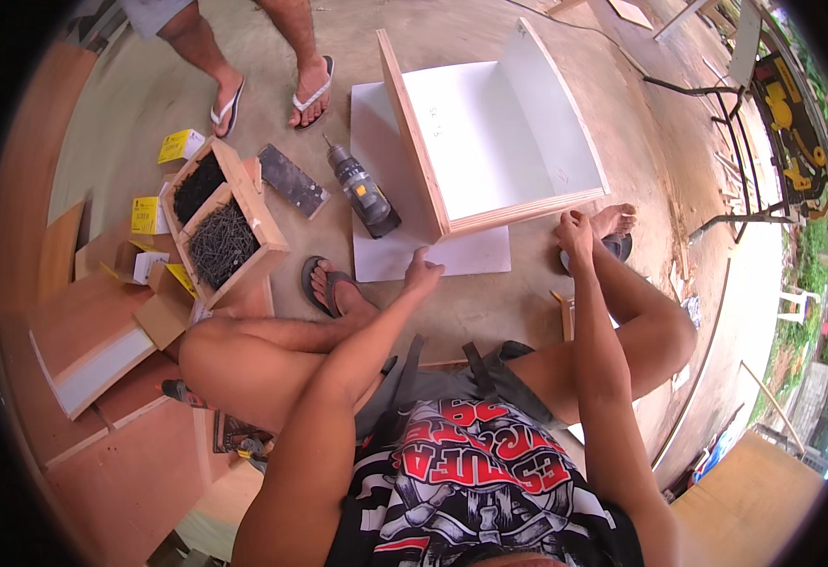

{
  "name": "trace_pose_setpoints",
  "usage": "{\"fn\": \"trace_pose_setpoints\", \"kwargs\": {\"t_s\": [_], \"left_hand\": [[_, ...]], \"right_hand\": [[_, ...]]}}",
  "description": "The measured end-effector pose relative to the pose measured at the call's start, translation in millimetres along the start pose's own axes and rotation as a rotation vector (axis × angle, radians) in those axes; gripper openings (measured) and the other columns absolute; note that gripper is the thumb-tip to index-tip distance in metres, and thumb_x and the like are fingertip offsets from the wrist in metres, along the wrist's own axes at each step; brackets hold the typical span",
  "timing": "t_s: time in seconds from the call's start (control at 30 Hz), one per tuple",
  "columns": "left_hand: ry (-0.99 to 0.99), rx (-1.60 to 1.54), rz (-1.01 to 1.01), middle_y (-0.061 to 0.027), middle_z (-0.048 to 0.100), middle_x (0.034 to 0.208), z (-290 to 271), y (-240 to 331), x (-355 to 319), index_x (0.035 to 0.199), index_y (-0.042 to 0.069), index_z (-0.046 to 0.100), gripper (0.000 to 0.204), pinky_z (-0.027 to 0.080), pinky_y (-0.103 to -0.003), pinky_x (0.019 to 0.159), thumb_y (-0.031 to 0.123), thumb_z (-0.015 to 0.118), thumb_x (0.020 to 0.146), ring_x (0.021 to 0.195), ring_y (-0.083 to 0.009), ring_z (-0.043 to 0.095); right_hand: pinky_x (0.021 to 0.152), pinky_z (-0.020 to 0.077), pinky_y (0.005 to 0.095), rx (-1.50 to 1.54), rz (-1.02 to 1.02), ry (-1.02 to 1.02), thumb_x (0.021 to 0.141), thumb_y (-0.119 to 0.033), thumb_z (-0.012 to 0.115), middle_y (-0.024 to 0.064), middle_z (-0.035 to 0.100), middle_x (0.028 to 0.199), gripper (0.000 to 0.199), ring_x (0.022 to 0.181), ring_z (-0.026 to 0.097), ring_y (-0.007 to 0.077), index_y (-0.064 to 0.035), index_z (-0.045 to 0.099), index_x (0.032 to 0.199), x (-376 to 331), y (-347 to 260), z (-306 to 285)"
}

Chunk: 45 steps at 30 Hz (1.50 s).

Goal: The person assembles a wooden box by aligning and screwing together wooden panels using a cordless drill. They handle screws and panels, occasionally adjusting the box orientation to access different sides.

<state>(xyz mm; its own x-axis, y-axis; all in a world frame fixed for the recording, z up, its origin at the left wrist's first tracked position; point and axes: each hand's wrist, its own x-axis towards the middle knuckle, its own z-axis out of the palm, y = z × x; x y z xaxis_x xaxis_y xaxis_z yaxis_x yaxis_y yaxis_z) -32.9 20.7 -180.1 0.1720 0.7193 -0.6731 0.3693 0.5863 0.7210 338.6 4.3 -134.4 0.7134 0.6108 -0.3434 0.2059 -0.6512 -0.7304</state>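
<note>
In front of me stands an open cabinet box (461, 123) with white inner faces and bare wood edges. Under it lies a flat white panel (371, 255). My left hand (423, 274) hovers just off the box's near corner, its fingers apart and nothing in them. Beside the right near corner of the box, my right hand (577, 231) is pinched; whatever is between the fingertips is too small to make out. A cordless drill (362, 194) lies on the white panel, left of the box, its bit pointing away from me.
To my left, a divided wooden tray (255, 215) holds dark screws (220, 244). Small yellow boxes (149, 215) and a worn dark block (291, 180) lie near it. Another person's sandalled foot (313, 90) is at the far left. A metal-framed stand (740, 142) is at the right.
</note>
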Motion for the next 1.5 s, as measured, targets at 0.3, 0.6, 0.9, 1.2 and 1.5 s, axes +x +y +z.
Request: {"fn": "trace_pose_setpoints", "kwargs": {"t_s": [0.3,0.6,0.9,1.2,1.5], "left_hand": [[0.301,0.055,0.323,-0.0167,0.058,0.111,5,20,3,0.133,0.005,0.049,0.045,0.051,-0.043,0.087,0.008,0.062,0.090,0.100,-0.0318,0.062],[0.443,0.098,0.886,-0.0168,0.045,0.105,-17,150,-79,0.134,0.003,0.045,0.034,0.044,-0.044,0.087,0.008,0.047,0.100,0.096,-0.0310,0.050],[0.514,0.140,0.669,-0.0191,0.053,0.109,-9,74,-45,0.134,0.002,0.045,0.037,0.046,-0.044,0.088,0.008,0.048,0.098,0.102,-0.0313,0.057],[0.029,-0.250,-0.105,-0.0147,0.062,0.093,19,22,-21,0.152,0.010,0.026,0.068,0.054,-0.039,0.056,0.008,0.054,0.090,0.075,-0.0224,0.064],[-0.113,-0.352,-0.094,-0.0100,0.059,0.099,16,15,-14,0.154,0.023,0.027,0.072,0.050,-0.031,0.051,0.004,0.052,0.090,0.068,-0.0160,0.059]], "right_hand": [[0.097,0.0504,0.0414,-0.335,-0.194,-0.199,0.096,-0.037,0.060,0.0255,0.070,0.118,0.050,0.111,0.067,0.0394,0.0000,0.063,0.128,-75,-83,-24],[0.097,0.0509,0.0429,-0.396,-0.223,-0.277,0.095,-0.037,0.060,0.0256,0.071,0.114,0.046,0.109,0.068,0.0400,-0.0012,0.068,0.123,-89,-110,-33],[0.092,0.0527,0.0426,-0.360,-0.331,-0.141,0.095,-0.033,0.062,0.0238,0.073,0.105,0.041,0.102,0.070,0.0397,0.0020,0.069,0.116,-94,-118,-32],[0.086,0.0540,0.0433,-0.260,-0.351,-0.100,0.094,-0.029,0.066,0.0241,0.073,0.096,0.039,0.095,0.071,0.0375,-0.0014,0.058,0.119,-95,-116,-35],[0.084,0.0533,0.0445,-0.231,-0.349,-0.171,0.094,-0.027,0.065,0.0239,0.073,0.096,0.040,0.093,0.071,0.0375,-0.0045,0.053,0.125,-86,-106,-34]]}}
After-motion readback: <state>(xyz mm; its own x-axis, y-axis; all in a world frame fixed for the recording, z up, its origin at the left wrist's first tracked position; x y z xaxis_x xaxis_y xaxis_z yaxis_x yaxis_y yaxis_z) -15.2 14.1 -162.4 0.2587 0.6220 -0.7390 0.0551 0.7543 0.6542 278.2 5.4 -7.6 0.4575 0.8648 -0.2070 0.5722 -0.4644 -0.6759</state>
